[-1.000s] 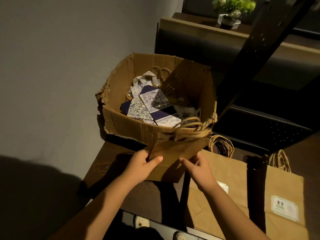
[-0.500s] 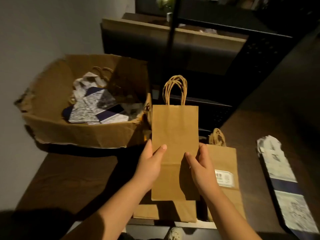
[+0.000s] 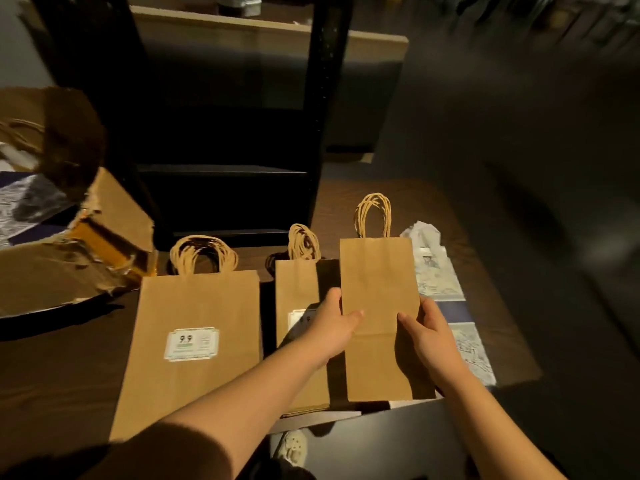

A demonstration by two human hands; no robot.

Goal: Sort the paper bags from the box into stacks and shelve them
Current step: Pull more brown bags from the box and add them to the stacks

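— What do we see at the fingers?

— We see the left hand (image 3: 330, 329) pinching the left edge of a small plain paper bag (image 3: 379, 306), thumb across its front, the other fingers hidden behind it. The right hand (image 3: 427, 336) pinches the right edge the same way, thumb on the front.

— And where is that bag?

— We hold it flat, handles pointing away from us, above the near right part of the dark surface (image 3: 62, 358). It overlaps a stack of small brown bags (image 3: 298, 292) lying just to its left, whose white label is partly covered by the left hand.

— Further out?

— Left of that stack we see a larger brown bag (image 3: 194, 341) with a white label, lying flat, handles pointing away. To the right of the held bag lie patterned white and blue bags (image 3: 450, 299). At the far left stands the torn cardboard box (image 3: 69, 271), with more patterned bags inside. Behind everything rises a black shelf frame (image 3: 322, 133).
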